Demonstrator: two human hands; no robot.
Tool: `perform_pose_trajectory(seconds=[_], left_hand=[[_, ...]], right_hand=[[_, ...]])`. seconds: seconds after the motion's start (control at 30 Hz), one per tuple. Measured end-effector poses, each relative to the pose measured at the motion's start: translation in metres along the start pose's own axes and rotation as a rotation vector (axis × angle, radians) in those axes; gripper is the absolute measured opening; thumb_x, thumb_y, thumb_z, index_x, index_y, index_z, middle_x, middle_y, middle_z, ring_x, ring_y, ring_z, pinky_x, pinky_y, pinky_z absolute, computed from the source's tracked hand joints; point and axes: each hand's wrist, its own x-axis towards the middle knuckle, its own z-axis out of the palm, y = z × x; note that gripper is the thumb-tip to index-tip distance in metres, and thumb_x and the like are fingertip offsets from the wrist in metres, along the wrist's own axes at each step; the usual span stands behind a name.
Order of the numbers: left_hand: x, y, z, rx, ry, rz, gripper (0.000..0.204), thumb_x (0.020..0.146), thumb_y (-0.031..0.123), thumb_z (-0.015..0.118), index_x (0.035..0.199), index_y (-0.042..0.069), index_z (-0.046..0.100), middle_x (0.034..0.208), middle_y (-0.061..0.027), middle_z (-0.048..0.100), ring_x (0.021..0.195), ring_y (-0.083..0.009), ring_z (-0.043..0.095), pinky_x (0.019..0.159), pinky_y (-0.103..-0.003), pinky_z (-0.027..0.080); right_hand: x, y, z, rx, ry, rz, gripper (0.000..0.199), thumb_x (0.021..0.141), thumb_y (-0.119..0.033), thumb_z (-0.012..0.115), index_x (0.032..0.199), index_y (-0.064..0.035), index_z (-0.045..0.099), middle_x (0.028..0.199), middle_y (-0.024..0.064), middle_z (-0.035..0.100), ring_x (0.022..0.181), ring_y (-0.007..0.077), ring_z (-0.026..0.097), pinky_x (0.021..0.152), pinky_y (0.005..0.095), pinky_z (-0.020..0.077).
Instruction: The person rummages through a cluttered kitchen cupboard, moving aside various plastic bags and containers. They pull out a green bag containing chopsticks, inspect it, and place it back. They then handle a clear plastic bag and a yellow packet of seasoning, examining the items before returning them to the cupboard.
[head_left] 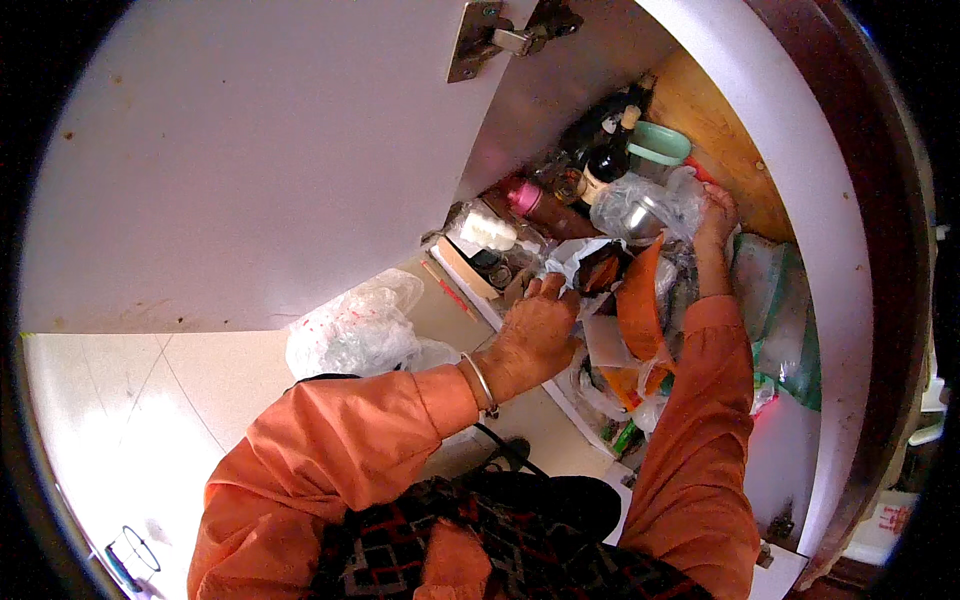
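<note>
Two bare hands work inside an open cabinet [735, 130]: the right hand [716, 215] appears closed on a clear plastic bag [680, 205], near the wooden panel's edge, probably because loose film pinches easily there. The left hand's [535, 330] curled fingers meet a white packet [572, 262] near the front sill (whether they pinch it, I cannot tell). The bag's long axis runs roughly crosswise, its rounded bulge pointing left; the cork-stopped bottle [607, 160] stands toward the far corner, perhaps propped by its neighbours.
</note>
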Motion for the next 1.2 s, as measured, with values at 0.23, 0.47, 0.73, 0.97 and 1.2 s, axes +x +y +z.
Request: perform_pose_trajectory(seconds=[0.23,0.47,0.73,0.97,1.2], left_hand=[[0.003,0.008,-0.004,-0.061,-0.042,-0.051,0.021,0.073,0.017,0.059,0.084,0.0,0.055,0.096,-0.017,0.052,0.104,-0.0338,0.043,0.087,-0.04,0.041],[0.001,0.007,-0.004,-0.057,-0.018,-0.014,0.023,0.074,0.018,0.058,0.085,-0.002,0.054,0.101,-0.0202,0.05,0.106,-0.0342,0.043,0.089,-0.04,0.04],[0.003,0.002,0.001,-0.008,-0.07,0.04,0.032,0.067,0.013,0.062,0.093,-0.003,0.053,0.107,-0.019,0.047,0.102,-0.036,0.045,0.083,-0.042,0.043],[0.005,0.003,0.001,-0.046,-0.037,0.027,0.036,0.064,0.01,0.064,0.095,-0.003,0.052,0.106,-0.0203,0.045,0.098,-0.0372,0.048,0.08,-0.043,0.045],[0.004,-0.002,0.008,-0.071,0.043,0.091,0.016,0.066,0.011,0.061,0.075,-0.001,0.055,0.088,-0.0174,0.053,0.093,-0.0338,0.047,0.085,-0.04,0.039]], right_hand=[[0.039,0.039,-0.043,-0.17,-0.066,-0.089,0.033,0.061,-0.007,0.052,0.092,-0.002,0.059,0.093,0.0094,0.057,0.087,0.0225,0.054,0.08,0.0309,0.0442],[0.015,-0.006,-0.016,-0.044,-0.291,0.031,0.035,0.068,-0.02,0.058,0.099,-0.0042,0.059,0.101,0.009,0.056,0.096,0.0249,0.052,0.085,0.0322,0.0416],[-0.031,-0.043,0.03,-1.448,-0.529,-0.83,0.046,0.065,-0.045,0.064,0.091,-0.0068,0.062,0.095,0.0166,0.059,0.091,0.0333,0.055,0.079,0.0406,0.0434],[0.014,0.014,0.013,-0.966,-0.645,-0.244,0.017,0.067,-0.021,0.065,0.07,-0.0067,0.055,0.068,0.0054,0.059,0.063,0.0218,0.054,0.06,0.0331,0.0422],[0.031,0.027,-0.015,-0.263,-0.402,0.071,0.012,0.065,-0.01,0.06,0.076,-0.0067,0.06,0.071,0.0013,0.055,0.07,0.0156,0.053,0.066,0.0279,0.0428]])
